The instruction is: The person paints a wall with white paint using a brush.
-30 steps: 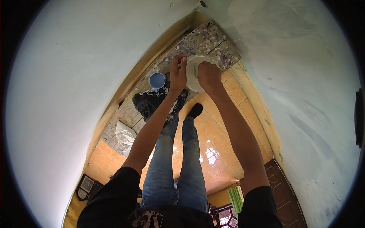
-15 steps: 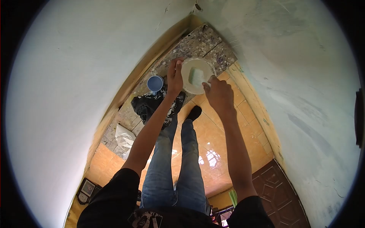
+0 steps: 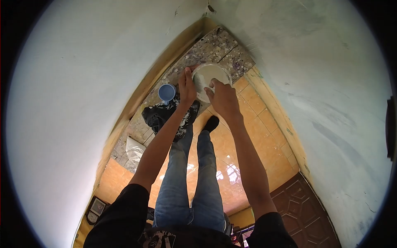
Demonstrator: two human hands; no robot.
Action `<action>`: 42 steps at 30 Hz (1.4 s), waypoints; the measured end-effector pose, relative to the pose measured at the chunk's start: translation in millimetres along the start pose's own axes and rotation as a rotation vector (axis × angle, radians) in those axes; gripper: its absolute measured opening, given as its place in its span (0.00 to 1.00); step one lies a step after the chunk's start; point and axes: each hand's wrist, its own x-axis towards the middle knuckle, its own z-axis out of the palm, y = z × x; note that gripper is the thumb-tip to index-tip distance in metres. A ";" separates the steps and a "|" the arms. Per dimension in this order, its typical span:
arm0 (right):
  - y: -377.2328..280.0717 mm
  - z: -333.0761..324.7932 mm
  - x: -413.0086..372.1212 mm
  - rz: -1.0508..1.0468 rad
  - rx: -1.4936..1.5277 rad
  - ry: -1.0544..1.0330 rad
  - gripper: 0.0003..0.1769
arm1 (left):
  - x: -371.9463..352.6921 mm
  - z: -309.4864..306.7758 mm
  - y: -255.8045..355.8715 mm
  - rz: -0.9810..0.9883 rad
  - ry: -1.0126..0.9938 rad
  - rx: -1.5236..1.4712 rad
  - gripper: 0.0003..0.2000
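A round pale bucket [image 3: 228, 73] with whitish paste inside is in front of me, its rim smeared. My left hand [image 3: 187, 90] grips its left side, thumb near the rim and fingers reaching behind the wall. My right hand [image 3: 225, 99] is closed over the bucket's opening, fingers curled round the handle of a putty knife, which the hand now mostly hides. Left of my left hand stands a blue mug [image 3: 167, 92]. Just below it lies a crumpled black plastic bag [image 3: 156, 116] with white smears.
A paint-spattered board or sheet [image 3: 219, 43] covers the floor in the corner between two pale walls. A white plastic bag [image 3: 135, 149] lies at lower left. Shiny orange tiles [image 3: 258, 132] surround my feet. A brown panelled door [image 3: 304, 208] is at lower right.
My right hand has moved left and inward over the bucket, and the putty knife's broad blade, visible before, is now hidden. My left hand keeps its hold on the bucket.
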 end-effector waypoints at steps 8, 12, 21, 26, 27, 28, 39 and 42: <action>26.7 -18.7 -16.7 0.069 0.272 0.032 0.18 | -0.5 -2.1 11.7 0.049 0.016 0.089 0.28; 24.0 -30.1 -43.7 0.253 0.297 0.005 0.17 | -11.4 2.9 38.3 0.083 0.047 0.259 0.28; 24.5 0.0 -91.8 0.269 1.096 0.095 0.14 | 1.2 -2.3 -16.4 -0.008 0.042 0.044 0.28; 11.0 -24.0 -54.0 0.230 1.168 0.307 0.18 | 0.7 -1.1 -10.8 -0.099 0.011 0.018 0.28; 8.9 -34.3 -40.3 0.204 1.134 0.375 0.19 | 0.2 -0.6 -12.5 -0.065 0.009 0.010 0.27; 6.9 -45.4 -26.3 0.183 1.098 0.440 0.20 | 1.4 0.5 -12.3 -0.068 0.035 0.036 0.27; 26.5 -67.8 98.8 0.020 1.040 0.769 0.21 | -0.8 2.6 -8.5 -0.083 0.044 0.043 0.26; 20.4 -37.2 76.7 0.221 1.148 0.623 0.22 | 0.7 2.0 -14.4 -0.052 0.053 0.018 0.26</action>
